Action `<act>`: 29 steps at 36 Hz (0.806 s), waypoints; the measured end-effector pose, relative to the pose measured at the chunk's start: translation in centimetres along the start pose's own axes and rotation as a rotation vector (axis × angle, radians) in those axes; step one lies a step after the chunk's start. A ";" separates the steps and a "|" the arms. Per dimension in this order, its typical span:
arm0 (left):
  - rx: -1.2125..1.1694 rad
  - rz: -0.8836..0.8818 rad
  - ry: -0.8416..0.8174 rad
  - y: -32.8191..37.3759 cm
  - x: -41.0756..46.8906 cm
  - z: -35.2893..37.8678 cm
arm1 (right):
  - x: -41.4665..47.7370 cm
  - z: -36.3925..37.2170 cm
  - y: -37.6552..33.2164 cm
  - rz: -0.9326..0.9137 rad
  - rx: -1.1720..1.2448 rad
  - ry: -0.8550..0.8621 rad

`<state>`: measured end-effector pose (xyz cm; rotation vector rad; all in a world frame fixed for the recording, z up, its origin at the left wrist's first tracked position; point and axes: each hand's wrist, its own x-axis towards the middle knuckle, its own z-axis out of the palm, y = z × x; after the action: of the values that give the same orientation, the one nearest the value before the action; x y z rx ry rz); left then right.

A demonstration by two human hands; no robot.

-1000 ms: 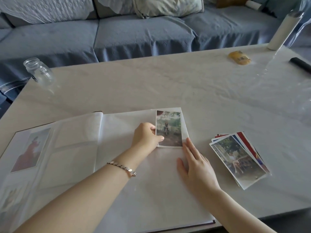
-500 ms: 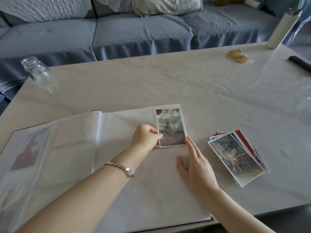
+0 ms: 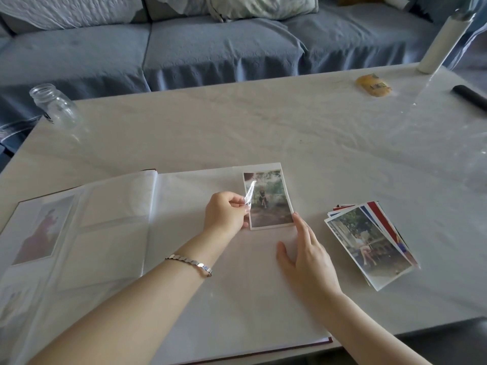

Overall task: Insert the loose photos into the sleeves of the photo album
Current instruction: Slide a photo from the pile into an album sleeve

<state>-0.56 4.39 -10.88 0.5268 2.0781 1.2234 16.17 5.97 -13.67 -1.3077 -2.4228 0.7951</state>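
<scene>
A blue-grey sofa (image 3: 210,48) with a quilted, wrinkled cover runs along the far side, at 12 o'clock, and a pale cushion (image 3: 263,6) leans on its back. In front of it stands a broad rectangular table (image 3: 263,122), its top pale and marbled under a clear, creased sheet.

The album (image 3: 118,233) lies open and flat at the table's 7 o'clock, near the front edge. Its pages are white and glossy with clear pockets, and a dark red cover edge shows beneath. The left page has a reddish print in one pocket, blurred by glare.

The right hand (image 3: 308,256) lies flat on the right page, fingers straight and slightly apart, with the index tip touching the lower right corner of the photo (image 3: 268,201). The left hand (image 3: 225,214) is just beside the photo's left edge, thumb and fingers closed in a pinch on a shiny curl of clear film (image 3: 249,193) lifted off the page.

A fanned stack (image 3: 369,246) of loose glossy prints rests on the table at 4 o'clock, just beside the album and apart from it. Its top print is white-bordered and shows a seated figure outdoors.

The photo, an upright white-bordered rectangle of a figure among trees, sits at the right page's top right corner.

A clear glass jar (image 3: 56,106) stands at 10 o'clock. A white cylinder (image 3: 442,40) stands at 1 o'clock, a crumpled yellow packet (image 3: 373,85) near it, and a black bar (image 3: 469,97) at 2 o'clock. A silver link bracelet (image 3: 189,263) circles the left wrist.
</scene>
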 end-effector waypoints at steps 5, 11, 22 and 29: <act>0.061 0.027 -0.004 -0.1 0.1 0.0 | -0.1 0.0 0.1 -0.004 0.006 0.005; 0.157 0.093 0.006 -0.1 0.0 0.2 | -0.2 -0.6 0.0 -0.034 0.003 -0.023; 1.057 0.551 -0.111 -1.2 0.3 0.1 | -0.8 -5.7 4.6 -0.025 -0.304 0.128; 1.070 0.512 -0.033 -0.9 0.0 -0.8 | -1.2 -8.1 6.5 0.119 -0.464 -0.036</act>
<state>-1.11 3.49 -11.39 1.6004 2.5280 0.1911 25.12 10.50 -10.87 -1.6197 -2.6796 0.2854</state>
